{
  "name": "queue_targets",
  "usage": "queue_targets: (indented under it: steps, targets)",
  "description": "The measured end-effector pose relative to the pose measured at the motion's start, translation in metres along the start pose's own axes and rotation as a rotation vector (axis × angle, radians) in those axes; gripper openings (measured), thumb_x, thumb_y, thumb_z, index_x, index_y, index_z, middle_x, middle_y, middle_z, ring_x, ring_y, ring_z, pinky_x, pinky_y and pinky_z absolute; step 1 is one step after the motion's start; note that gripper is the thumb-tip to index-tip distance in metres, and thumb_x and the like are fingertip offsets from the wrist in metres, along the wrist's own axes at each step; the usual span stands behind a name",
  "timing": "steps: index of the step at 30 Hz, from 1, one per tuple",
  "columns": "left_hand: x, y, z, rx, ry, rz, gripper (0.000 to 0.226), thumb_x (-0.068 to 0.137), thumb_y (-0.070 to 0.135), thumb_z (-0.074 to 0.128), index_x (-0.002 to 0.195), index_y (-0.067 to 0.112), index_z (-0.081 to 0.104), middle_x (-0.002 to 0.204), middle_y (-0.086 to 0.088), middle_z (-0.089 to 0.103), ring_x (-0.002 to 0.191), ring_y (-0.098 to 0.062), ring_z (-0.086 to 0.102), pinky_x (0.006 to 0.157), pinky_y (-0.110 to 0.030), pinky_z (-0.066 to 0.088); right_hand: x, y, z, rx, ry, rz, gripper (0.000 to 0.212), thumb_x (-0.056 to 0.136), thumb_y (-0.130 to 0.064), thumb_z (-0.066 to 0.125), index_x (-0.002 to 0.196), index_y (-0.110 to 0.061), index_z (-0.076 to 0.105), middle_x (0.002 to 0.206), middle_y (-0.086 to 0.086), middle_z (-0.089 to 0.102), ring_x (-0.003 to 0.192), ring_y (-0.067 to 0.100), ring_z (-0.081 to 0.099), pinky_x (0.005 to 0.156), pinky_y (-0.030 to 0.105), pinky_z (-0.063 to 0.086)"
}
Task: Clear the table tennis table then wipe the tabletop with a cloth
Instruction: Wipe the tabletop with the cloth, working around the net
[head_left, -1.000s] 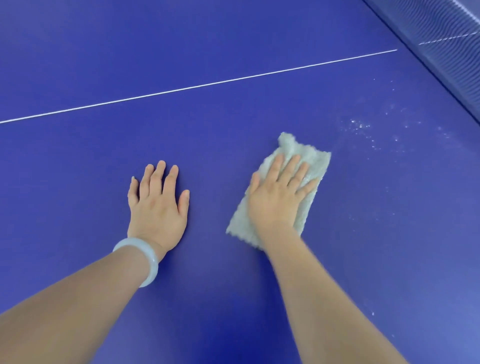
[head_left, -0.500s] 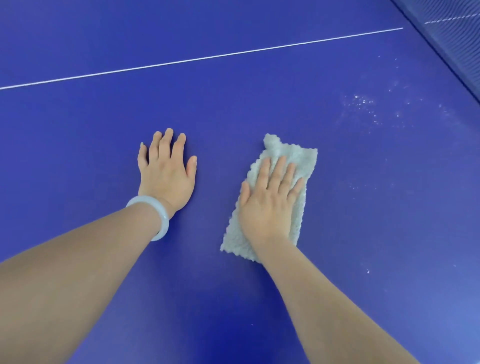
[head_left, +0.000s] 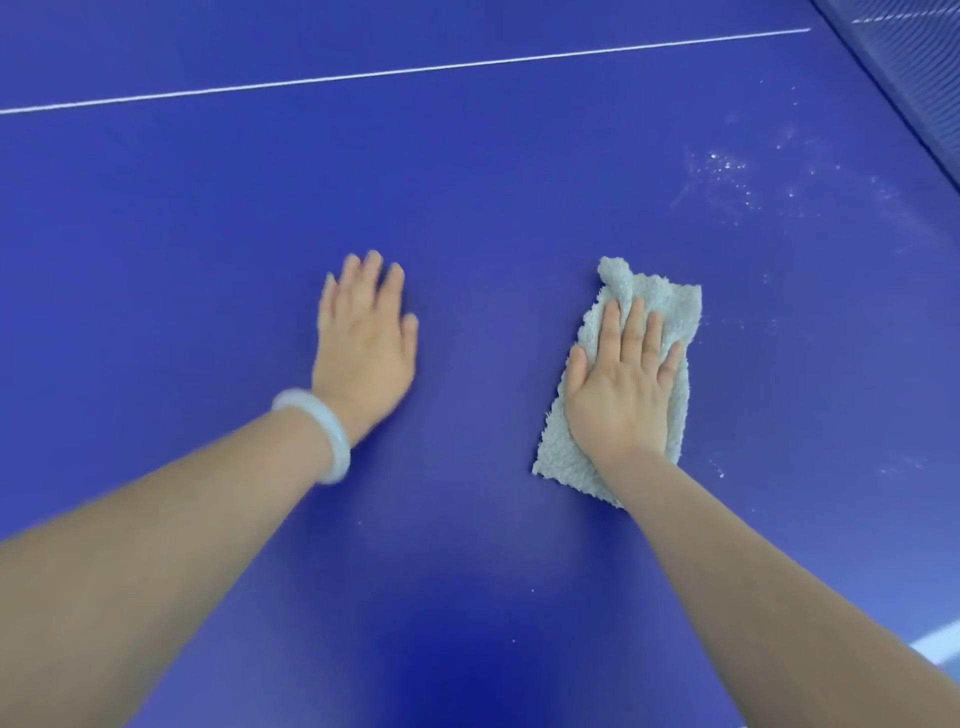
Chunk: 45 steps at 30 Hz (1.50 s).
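Pale bracelet (head_left: 324, 436) on left wrist. Left hand (head_left: 363, 353) flat on blue tabletop (head_left: 467, 208), fingers straight, slightly spread, holding nothing; a bit blurred. Right hand (head_left: 621, 389) flat on grey-green cloth (head_left: 660, 296), fingers straight, pressing it down; cloth bunches just past the fingertips. White specks (head_left: 727, 171) beyond and right of those fingers. White line (head_left: 405, 73) far past both.

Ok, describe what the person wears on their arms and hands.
No sleeves, gloves or rings show. The left hand has a pale, smooth, rounded bangle at its wrist; the right hand wears nothing.
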<state>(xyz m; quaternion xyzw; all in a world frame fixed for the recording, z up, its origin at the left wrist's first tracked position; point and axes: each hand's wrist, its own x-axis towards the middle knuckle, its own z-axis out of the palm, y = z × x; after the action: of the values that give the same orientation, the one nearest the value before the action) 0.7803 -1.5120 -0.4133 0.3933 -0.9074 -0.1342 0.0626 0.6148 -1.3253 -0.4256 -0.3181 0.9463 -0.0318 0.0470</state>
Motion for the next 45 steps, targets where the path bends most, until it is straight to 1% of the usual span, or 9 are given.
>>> queue_targets:
  steps: [8,11,15,18,22,31,38,42,45]
  targets:
    - [-0.071,0.030,0.015,0.216,-0.073,0.071,0.062,0.102,0.040,0.012,0.156,0.010,0.014,0.164,-0.012,0.009,0.152,-0.028,0.005,0.122,-0.049,0.007,-0.028,-0.022,-0.004,0.031,-0.033,0.024,0.065,0.104,-0.042,0.017,0.159,-0.012,0.000,0.167,0.013,-0.005,0.153,0.033,-0.006,0.122,0.056,-0.001]
    - [-0.071,0.030,0.014,0.202,-0.093,0.070,0.061,0.102,0.039,0.012,0.156,0.011,0.014,0.164,-0.011,0.008,0.152,-0.026,0.003,0.123,-0.047,0.005,-0.100,-0.034,0.003,0.029,-0.040,-0.203,0.064,0.104,-0.040,0.018,0.159,-0.011,0.003,0.166,0.015,-0.002,0.154,0.033,-0.004,0.123,0.056,0.003]
    - [-0.072,0.033,0.012,0.180,-0.082,0.059,0.059,0.103,0.037,0.018,0.156,0.011,0.018,0.164,-0.010,0.011,0.152,-0.025,0.006,0.123,-0.046,0.006,-0.150,0.031,0.002,-0.028,-0.089,-0.466,0.066,0.101,-0.040,0.025,0.160,-0.016,0.010,0.167,0.007,0.007,0.154,0.026,0.001,0.123,0.052,0.009]
    - [-0.072,0.033,0.012,0.176,-0.073,0.053,0.058,0.103,0.038,0.020,0.156,0.012,0.018,0.164,-0.010,0.011,0.152,-0.025,0.005,0.123,-0.045,0.005,-0.110,0.062,-0.007,-0.082,-0.094,-0.349,0.064,0.101,-0.040,0.016,0.160,-0.017,0.007,0.168,0.006,0.003,0.154,0.024,-0.003,0.124,0.050,0.004]
    - [-0.073,0.033,0.011,0.173,-0.065,0.049,0.057,0.104,0.037,0.022,0.156,0.013,0.017,0.164,-0.008,0.011,0.152,-0.025,0.005,0.123,-0.044,0.005,-0.082,0.013,-0.007,-0.005,-0.105,-0.222,0.064,0.103,-0.041,0.012,0.160,-0.017,-0.004,0.167,0.007,-0.009,0.154,0.025,-0.010,0.124,0.051,-0.003]
    - [-0.113,0.037,0.009,0.110,-0.082,0.070,0.053,0.106,0.031,0.025,0.156,0.012,0.020,0.163,-0.009,0.014,0.151,-0.026,0.007,0.124,-0.040,0.004,-0.211,0.074,0.001,-0.068,-0.137,-0.883,0.061,0.103,-0.038,0.029,0.160,-0.020,0.013,0.168,0.001,0.005,0.154,0.021,0.005,0.121,0.048,0.011]
    - [-0.238,0.033,0.004,0.119,-0.100,0.084,0.058,0.103,0.037,0.014,0.153,0.011,0.029,0.162,-0.006,0.019,0.151,-0.023,0.013,0.124,-0.040,0.009,-0.195,0.022,-0.002,0.014,-0.143,-0.521,0.063,0.103,-0.041,0.016,0.160,-0.020,-0.003,0.167,0.003,-0.012,0.153,0.021,-0.015,0.124,0.048,-0.004]
    - [-0.294,0.014,-0.006,0.132,-0.022,-0.105,0.057,0.102,0.036,0.023,0.149,0.007,0.038,0.159,-0.009,0.027,0.150,-0.025,0.018,0.122,-0.045,0.014,-0.233,0.024,0.006,-0.079,-0.152,-1.084,0.060,0.105,-0.041,0.022,0.160,-0.020,0.010,0.168,0.001,0.003,0.154,0.022,0.000,0.123,0.049,0.007]
    - [-0.335,-0.010,-0.013,0.191,0.004,-0.366,0.065,0.099,0.045,0.016,0.153,0.012,0.030,0.161,-0.010,0.023,0.150,-0.028,0.016,0.122,-0.049,0.011,-0.194,0.030,0.002,-0.089,-0.120,-0.979,0.061,0.105,-0.044,0.017,0.160,-0.023,0.002,0.168,-0.002,-0.002,0.154,0.019,-0.003,0.124,0.045,-0.001]
